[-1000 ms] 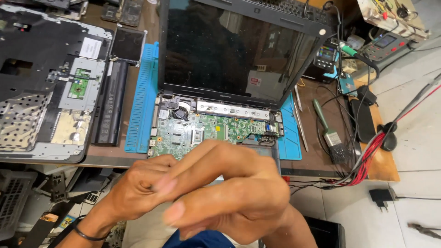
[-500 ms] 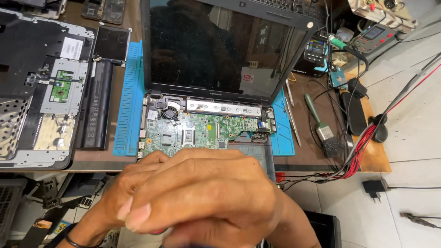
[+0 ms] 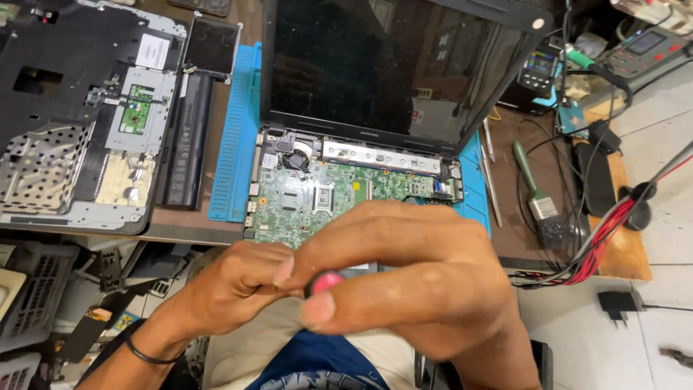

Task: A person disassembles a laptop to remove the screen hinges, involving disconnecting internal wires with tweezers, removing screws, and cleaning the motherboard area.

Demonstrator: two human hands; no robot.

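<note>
Red and round, a small plastic-looking knob, perhaps a tool handle's end (image 3: 326, 282), shows between my two hands, just nearer me than the bare green laptop circuit board (image 3: 339, 195) on the bench (image 3: 548, 245). My right hand (image 3: 411, 278) wraps it in a tight grip; my left hand (image 3: 234, 285) pinches it from the left. Its long axis is hidden, so I cannot tell its lie.

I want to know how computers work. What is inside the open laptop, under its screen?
A green circuit board with a small fan at its back left corner. The person's two hands cover the front part, so that stays hidden.
</note>
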